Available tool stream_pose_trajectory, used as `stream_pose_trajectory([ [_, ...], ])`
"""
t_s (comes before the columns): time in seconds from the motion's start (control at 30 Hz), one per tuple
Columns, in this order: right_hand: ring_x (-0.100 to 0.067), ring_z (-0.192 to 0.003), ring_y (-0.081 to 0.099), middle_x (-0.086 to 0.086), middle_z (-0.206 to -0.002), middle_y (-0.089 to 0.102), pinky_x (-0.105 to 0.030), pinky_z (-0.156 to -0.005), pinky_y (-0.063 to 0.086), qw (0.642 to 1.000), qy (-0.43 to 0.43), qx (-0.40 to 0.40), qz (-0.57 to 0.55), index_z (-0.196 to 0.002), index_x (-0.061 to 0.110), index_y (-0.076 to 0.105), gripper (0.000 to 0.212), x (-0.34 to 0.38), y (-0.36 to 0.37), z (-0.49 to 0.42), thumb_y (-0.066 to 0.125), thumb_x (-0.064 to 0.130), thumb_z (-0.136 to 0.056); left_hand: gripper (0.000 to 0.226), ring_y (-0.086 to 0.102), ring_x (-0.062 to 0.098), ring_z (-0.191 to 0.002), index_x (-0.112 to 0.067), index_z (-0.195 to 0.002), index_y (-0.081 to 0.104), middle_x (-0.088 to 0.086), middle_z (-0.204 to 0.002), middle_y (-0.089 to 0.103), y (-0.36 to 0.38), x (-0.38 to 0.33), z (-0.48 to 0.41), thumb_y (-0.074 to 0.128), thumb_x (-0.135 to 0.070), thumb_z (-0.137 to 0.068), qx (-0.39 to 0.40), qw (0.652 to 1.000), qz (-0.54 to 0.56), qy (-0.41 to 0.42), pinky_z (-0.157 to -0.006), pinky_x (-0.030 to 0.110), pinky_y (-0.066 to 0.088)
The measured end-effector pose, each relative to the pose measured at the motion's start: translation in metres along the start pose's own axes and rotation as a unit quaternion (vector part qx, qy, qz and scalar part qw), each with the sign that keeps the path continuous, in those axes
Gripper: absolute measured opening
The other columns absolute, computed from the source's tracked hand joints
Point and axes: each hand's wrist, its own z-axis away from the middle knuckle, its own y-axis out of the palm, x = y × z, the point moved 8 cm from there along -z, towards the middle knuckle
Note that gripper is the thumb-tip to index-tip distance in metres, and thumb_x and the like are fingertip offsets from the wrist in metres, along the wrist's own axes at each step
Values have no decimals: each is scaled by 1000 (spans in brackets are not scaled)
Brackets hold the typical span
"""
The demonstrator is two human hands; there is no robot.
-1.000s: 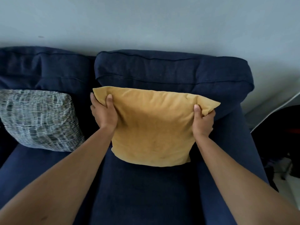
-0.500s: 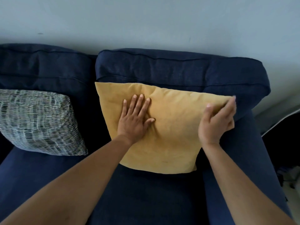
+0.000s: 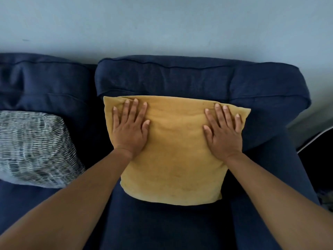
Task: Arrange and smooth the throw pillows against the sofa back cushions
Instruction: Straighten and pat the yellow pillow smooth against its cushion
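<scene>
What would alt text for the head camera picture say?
Both hands, left hand and right hand, press flat on a mustard throw pillow leaning against a navy sofa back cushion. A grey patterned pillow sits to the left.

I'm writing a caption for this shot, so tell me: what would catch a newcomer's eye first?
First, the mustard-yellow pillow, bright against the navy sofa back cushion it leans on, mid-frame. Next, the left hand and the right hand, both pressed flat with fingers spread on its upper corners. Last, the grey woven pillow at the left edge.
</scene>
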Motion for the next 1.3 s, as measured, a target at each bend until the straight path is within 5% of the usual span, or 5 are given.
stream_pose_trajectory([
  [0.27, -19, -154, -4, 4, -168, 0, -51, -123, -1, 999, -17, 29, -26, -159, 32, 4, 63, -8, 3, -2, 9, 56, -101, 71, 3, 35, -154, -27, -161, 10, 11, -168, 10, -10, 49, 9, 7, -62, -99, 11, 973, 95, -208, -119, 65, -4],
  [0.4, -16, -153, -11, 5, -167, -8, -50, -123, -5, 999, 2, 33, -35, -158, 33, -4, 62, -5, 5, 0, 5, 55, -100, 69, 2, 37, -155, -19, -161, 17, 14, -168, 2, -62, -14, 4, 24, -53, -101, -130, 988, 70, -49, -123, 58, -5],
  [0.53, -15, -154, -8, 4, -168, -3, -50, -123, -4, 998, 17, 19, -55, -159, 32, 2, 62, -4, 0, 4, 6, 53, -101, 66, -3, 31, -155, -22, -161, 17, 8, -169, 4, -33, -103, 20, 17, -54, -103, -37, 987, 12, 159, -122, 54, -11],
  [0.87, -20, -154, 5, -5, -167, 8, -46, -123, -2, 988, -85, -88, -99, -158, 16, 15, 63, 122, -42, 37, 25, 42, -102, 63, -5, 23, -156, -16, -161, 10, 2, -169, 5, -6, -81, 17, 14, -44, -104, 8, 992, 33, 120, -125, 50, -4],
  [1.3, -24, -155, 2, -9, -167, 6, -50, -122, -7, 982, 62, -127, -122, -158, 8, 13, 63, 64, -67, 45, 23, 37, -103, 59, 9, 36, -154, -9, -157, 28, 12, -166, 18, -66, -35, 53, 27, -35, -104, -157, 981, 116, 8, -123, 54, -6],
])
